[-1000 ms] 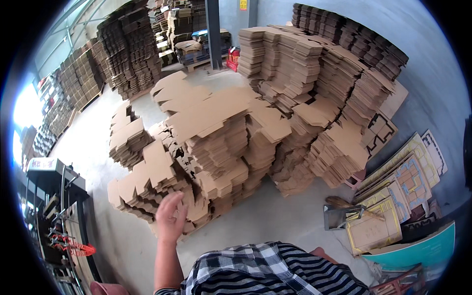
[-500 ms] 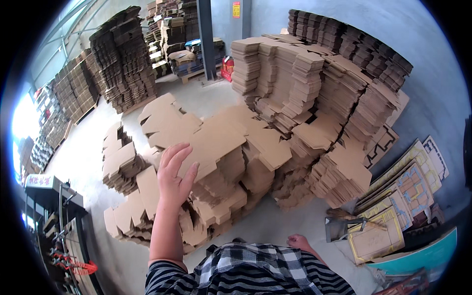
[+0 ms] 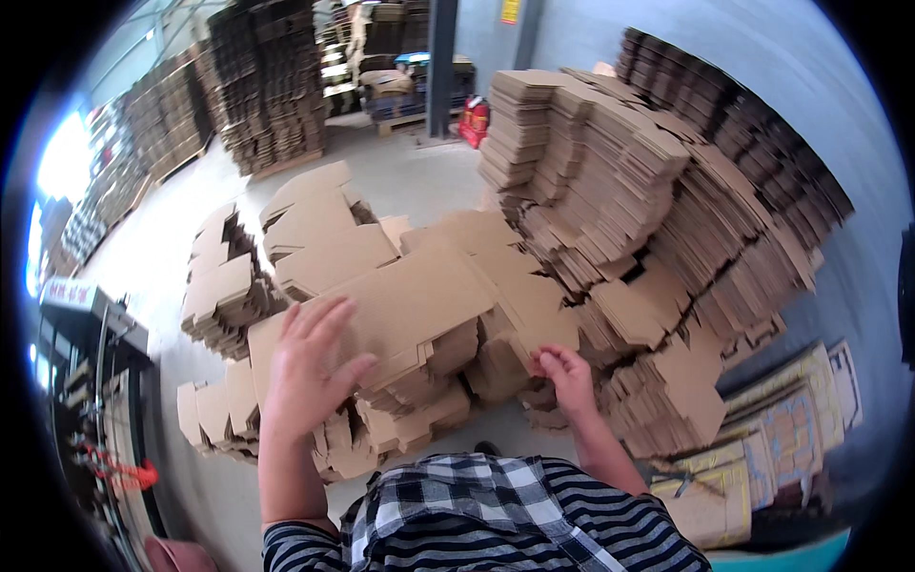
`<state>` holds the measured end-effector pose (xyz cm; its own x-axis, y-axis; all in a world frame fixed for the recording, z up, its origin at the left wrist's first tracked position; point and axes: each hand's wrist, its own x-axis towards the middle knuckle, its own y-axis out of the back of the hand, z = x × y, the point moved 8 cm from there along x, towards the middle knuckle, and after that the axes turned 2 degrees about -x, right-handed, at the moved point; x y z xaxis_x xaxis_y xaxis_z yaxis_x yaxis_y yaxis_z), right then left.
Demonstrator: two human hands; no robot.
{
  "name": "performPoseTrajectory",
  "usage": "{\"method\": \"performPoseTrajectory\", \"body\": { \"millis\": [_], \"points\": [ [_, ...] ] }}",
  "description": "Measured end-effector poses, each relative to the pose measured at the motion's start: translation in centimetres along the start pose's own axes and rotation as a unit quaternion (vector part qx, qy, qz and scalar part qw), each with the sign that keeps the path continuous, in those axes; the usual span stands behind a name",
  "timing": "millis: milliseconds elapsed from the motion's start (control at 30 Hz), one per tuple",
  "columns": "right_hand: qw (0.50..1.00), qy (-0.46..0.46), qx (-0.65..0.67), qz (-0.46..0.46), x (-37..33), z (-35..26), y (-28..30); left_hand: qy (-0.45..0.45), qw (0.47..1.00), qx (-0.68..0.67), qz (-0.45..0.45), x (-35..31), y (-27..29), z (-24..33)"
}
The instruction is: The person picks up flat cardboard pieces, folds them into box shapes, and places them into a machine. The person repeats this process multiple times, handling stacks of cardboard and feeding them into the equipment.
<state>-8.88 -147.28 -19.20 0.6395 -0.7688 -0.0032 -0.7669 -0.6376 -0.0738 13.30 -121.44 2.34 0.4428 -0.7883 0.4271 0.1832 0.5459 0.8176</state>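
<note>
A wide, flat die-cut cardboard sheet [image 3: 419,296] lies across the top of a low cardboard stack in front of me. My left hand [image 3: 310,367] is over the sheet's left part, fingers stretched and thumb apart; whether the palm touches is hard to tell. At the near right edge, my right hand [image 3: 566,376] has thumb and fingers closed in a pinch on the sheet's corner. Beneath the sheet, the stack's uneven layers [image 3: 419,410] show along the near side.
Tall cardboard stacks [image 3: 600,162] rise at the right, with a lower stack [image 3: 667,386] beside my right arm. Smaller stacks [image 3: 224,286] stand at the left. Cutting-die boards [image 3: 782,429] lean at the right wall. A grey post [image 3: 441,71] stands behind, and a machine [image 3: 95,324] at the left.
My right hand has come up from beside my body to the sheet's near right edge. My left hand has moved slightly left and down, still open. The view has shifted.
</note>
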Motion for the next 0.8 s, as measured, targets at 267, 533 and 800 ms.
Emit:
{"method": "performPoseTrajectory", "body": {
  "millis": [267, 533, 800],
  "points": [
    [0.988, -0.007, 0.053, -0.143, 10.6, -4.1, -8.3, 0.256, 0.909, -0.286, 0.165, -5.5, -2.2, -9.3],
    [0.949, -0.116, 0.195, -0.221, 12.1, -3.2, -12.7, 0.289, 0.923, -0.187, 0.172, -4.0, -3.3, -4.3],
    [0.943, -0.129, 0.182, -0.246, 11.6, -4.7, -12.4, 0.252, 0.938, -0.182, 0.153, -3.8, -3.9, -4.6]
  ]
}}
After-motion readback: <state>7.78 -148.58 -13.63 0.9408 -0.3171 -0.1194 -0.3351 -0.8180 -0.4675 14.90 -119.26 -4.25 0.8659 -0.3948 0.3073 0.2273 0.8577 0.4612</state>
